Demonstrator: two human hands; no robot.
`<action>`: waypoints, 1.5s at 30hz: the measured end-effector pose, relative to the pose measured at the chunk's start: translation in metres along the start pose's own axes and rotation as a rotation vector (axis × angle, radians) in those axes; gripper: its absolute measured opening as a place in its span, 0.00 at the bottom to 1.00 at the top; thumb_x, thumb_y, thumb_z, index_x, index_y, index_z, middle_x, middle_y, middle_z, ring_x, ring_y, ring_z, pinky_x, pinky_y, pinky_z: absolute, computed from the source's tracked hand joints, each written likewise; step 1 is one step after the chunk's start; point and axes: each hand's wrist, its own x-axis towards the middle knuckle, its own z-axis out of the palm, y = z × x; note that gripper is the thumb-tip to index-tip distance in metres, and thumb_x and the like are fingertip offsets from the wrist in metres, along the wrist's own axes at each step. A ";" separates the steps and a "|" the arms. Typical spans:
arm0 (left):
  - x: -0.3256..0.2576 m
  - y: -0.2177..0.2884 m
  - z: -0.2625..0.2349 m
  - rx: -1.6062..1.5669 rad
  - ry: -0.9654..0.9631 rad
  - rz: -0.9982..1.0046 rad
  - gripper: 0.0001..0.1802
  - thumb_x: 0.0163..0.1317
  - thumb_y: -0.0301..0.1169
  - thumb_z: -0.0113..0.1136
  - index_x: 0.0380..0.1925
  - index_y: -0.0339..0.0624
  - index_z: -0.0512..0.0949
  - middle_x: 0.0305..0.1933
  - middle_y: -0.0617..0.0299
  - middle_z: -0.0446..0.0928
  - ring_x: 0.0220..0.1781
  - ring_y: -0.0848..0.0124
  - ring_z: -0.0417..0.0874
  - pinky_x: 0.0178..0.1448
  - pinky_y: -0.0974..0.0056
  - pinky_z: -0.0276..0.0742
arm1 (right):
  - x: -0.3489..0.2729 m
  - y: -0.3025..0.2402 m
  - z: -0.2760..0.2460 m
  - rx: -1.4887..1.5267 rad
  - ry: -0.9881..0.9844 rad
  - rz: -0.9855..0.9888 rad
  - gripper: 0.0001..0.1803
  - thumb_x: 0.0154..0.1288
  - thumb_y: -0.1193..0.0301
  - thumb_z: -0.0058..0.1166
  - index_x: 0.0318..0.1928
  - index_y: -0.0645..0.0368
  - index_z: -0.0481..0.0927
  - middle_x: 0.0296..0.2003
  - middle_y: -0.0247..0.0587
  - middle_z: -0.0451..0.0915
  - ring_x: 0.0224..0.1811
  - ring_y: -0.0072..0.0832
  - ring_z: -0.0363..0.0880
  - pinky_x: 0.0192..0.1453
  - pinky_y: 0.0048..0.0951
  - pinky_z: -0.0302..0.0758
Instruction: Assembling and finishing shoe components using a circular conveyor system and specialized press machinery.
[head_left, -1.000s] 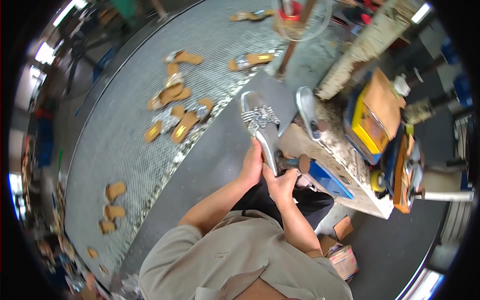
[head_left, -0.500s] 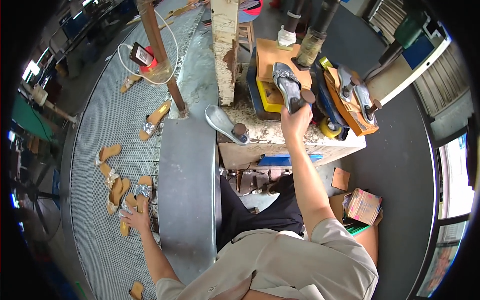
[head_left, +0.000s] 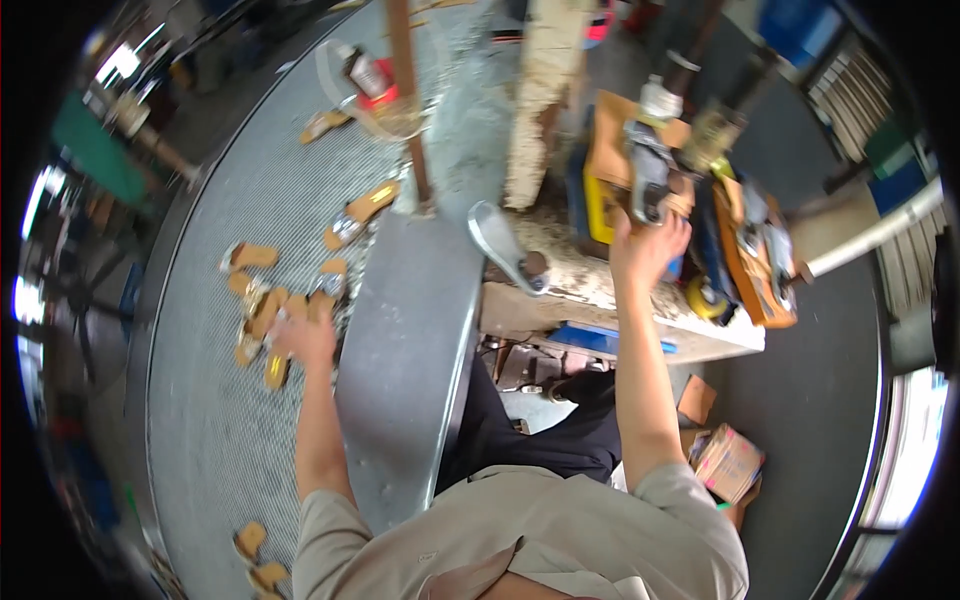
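Fingers of right hand [head_left: 648, 245] hold a grey shoe [head_left: 648, 178] far right; left hand [head_left: 305, 338] touches tan soles [head_left: 262, 318], its grip blurred.

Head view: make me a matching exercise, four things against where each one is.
Things:
1 left hand
2 right hand
3 metal shoe form
4 small box

Places:
A on the floor under the bench
B over the tan soles on the mesh belt
C raised at a grey shoe on the bench
D lying at the bench's left end

Pairs: 1-B, 2-C, 3-D, 4-A
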 end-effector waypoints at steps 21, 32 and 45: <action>0.187 0.210 0.080 -0.128 -0.303 -0.097 0.27 0.75 0.43 0.53 0.64 0.35 0.79 0.63 0.40 0.81 0.67 0.43 0.80 0.65 0.37 0.79 | -0.278 -0.173 0.000 0.543 -0.897 -0.237 0.35 0.68 0.54 0.66 0.67 0.63 0.74 0.73 0.61 0.66 0.82 0.58 0.58 0.86 0.64 0.50; 0.186 0.152 -0.108 -0.696 0.768 0.179 0.25 0.74 0.34 0.56 0.64 0.30 0.76 0.65 0.40 0.79 0.73 0.46 0.75 0.80 0.45 0.66 | -0.272 -0.161 -0.010 0.543 -0.867 -0.220 0.36 0.67 0.55 0.66 0.67 0.64 0.75 0.74 0.61 0.66 0.82 0.58 0.56 0.87 0.63 0.49; -0.054 0.136 -0.098 -2.427 -0.875 -0.688 0.22 0.82 0.42 0.53 0.64 0.38 0.77 0.63 0.52 0.81 0.68 0.55 0.81 0.75 0.45 0.77 | -0.142 -0.035 -0.097 0.412 -0.317 0.044 0.37 0.62 0.73 0.68 0.70 0.65 0.69 0.67 0.66 0.70 0.74 0.67 0.64 0.79 0.61 0.62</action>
